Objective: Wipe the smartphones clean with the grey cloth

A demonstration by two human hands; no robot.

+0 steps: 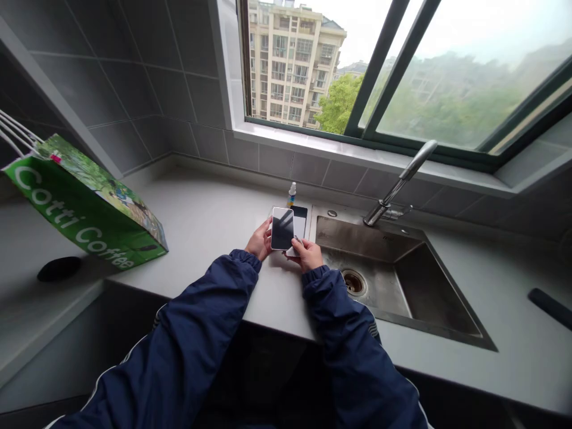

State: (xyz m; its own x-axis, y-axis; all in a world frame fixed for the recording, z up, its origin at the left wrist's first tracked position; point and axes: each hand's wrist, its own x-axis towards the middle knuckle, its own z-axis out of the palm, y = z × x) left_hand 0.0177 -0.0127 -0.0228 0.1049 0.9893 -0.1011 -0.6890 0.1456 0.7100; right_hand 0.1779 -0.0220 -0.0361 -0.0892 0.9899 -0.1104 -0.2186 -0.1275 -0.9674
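Observation:
A smartphone-like device point(282, 229) with a dark screen and a pale rim is held up over the countertop. My left hand point(260, 239) grips it along its left edge. At its lower right corner my right hand point(308, 255) is closed in a pinch, thumb and fingers together. Something small and pale shows at those fingertips, too small to name. Partly hidden behind the device lies a flat black and white object point(300, 219). Just beyond them stands a small bottle point(292, 194) with a white cap and a yellow and blue label.
Right of my hands is a steel sink point(404, 292) with a tall faucet point(400, 182). A green paper bag point(89, 208) stands on the left, beside a black oval object point(59, 269). A dark bar-shaped object point(550, 307) lies far right. Behind the light countertop point(201, 202) is a window.

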